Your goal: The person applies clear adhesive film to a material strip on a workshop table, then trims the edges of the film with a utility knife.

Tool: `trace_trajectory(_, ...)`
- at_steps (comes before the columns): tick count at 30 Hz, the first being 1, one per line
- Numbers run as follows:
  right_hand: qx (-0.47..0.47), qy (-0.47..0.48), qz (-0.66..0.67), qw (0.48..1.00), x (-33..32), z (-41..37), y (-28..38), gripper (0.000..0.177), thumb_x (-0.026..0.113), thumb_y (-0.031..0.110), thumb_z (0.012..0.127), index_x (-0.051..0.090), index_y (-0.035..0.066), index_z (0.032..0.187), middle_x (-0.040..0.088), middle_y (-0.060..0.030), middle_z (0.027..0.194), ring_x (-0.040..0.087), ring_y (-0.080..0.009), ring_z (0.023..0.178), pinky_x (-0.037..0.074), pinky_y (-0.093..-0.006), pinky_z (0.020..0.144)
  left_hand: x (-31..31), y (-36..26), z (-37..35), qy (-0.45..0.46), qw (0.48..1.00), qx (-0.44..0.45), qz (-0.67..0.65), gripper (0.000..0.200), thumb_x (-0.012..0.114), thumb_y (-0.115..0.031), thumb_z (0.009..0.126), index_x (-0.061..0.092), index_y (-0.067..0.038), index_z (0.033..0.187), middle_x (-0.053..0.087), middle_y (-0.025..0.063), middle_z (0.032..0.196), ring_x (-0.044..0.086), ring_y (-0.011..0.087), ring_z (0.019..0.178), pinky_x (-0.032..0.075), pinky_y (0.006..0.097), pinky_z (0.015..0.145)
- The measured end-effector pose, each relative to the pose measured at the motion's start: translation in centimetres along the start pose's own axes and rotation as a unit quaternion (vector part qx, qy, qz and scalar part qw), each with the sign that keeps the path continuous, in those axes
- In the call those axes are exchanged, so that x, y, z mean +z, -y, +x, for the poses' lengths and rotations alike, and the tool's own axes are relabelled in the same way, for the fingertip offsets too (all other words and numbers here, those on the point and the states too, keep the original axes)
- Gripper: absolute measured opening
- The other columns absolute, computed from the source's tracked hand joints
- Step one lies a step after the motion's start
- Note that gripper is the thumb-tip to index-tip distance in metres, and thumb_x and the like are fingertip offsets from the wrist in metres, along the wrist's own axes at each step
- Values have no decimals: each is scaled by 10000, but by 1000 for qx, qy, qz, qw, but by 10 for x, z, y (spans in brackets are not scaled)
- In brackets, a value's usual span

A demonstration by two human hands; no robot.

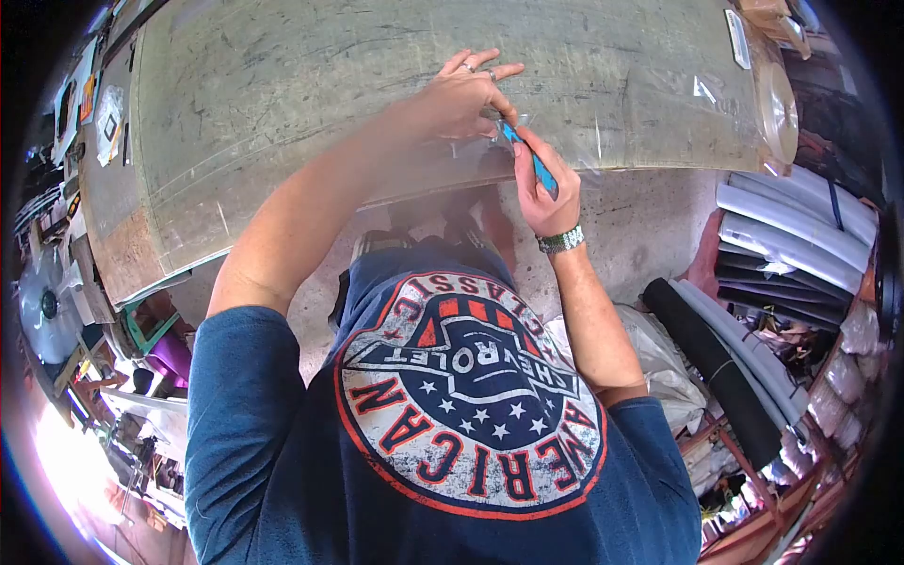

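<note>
With the wearer's body at 6 o'clock, the right hand (549, 184) is wrapped around a blue cutter (534, 165), which points toward 11 o'clock above the near edge of the bench (311, 66). The left hand (468, 99) sits at its 11 o'clock — outer fingers spread toward 2 o'clock, index finger and thumb bent down right by the cutter's front end. Whether those two pinch anything, I cannot tell. Clear film (525, 120) shows beside that end.

The likeliest trouble is a nick to the left index finger or thumb: if the cutter skids on slick film, or is pushed too hard, there is hardly any room between them. Loosely held film could also shift or pucker.

The cutter's tip is lost among the fingers, so any exposed blade is unconfirmed. The left palm is hidden, and the film — transparent against scratched grey — shows mostly as glints, its outline uncertain.
</note>
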State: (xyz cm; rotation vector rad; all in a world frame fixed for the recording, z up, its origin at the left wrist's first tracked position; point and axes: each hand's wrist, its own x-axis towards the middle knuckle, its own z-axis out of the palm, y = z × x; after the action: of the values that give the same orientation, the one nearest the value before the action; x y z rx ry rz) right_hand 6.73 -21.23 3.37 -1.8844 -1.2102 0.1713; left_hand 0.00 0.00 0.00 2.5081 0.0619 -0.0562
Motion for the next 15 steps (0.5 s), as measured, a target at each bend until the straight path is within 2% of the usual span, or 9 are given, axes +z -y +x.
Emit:
trace_trajectory(5, 10, 14, -22, 1000, -7, -7, 13, 259, 665, 23, 947, 656, 48, 1205, 715, -219, 942, 703, -412, 809, 547, -445, 656, 1, -2, -1, -12, 1000, 1, -4, 354, 832, -192, 787, 784, -311, 1117, 295, -9, 1689, 175, 331, 1573, 119, 563, 1279)
trace_trajectory(8, 43, 28, -41, 998, -13, -14, 21, 212, 671, 34, 960, 695, 12, 1170, 746, -182, 959, 751, -301, 835, 565, -355, 713, 2, -3, -1, -5, 1000, -9, -7, 367, 834, -176, 781, 784, -312, 1118, 290, -10, 1691, 172, 332, 1574, 111, 567, 1282)
trace_trajectory(12, 40, 43, -63, 996, -22, -27, 28, 211, 672, 35, 959, 699, 19, 1168, 748, -184, 974, 752, -310, 858, 570, -344, 733, -2, -4, 0, 13, 1000, -15, -3, 399, 846, -181, 766, 784, -333, 1129, 296, -7, 1689, 153, 315, 1582, 97, 545, 1288)
trace_trajectory(15, 69, 80, -22, 994, -36, -30, 33, 214, 660, 88, 966, 690, 45, 1173, 720, -229, 988, 720, -393, 871, 570, -404, 723, -4, -4, -1, 25, 1000, -12, -14, 413, 837, -152, 765, 781, -313, 1141, 270, 3, 1699, 141, 334, 1582, 105, 566, 1287)
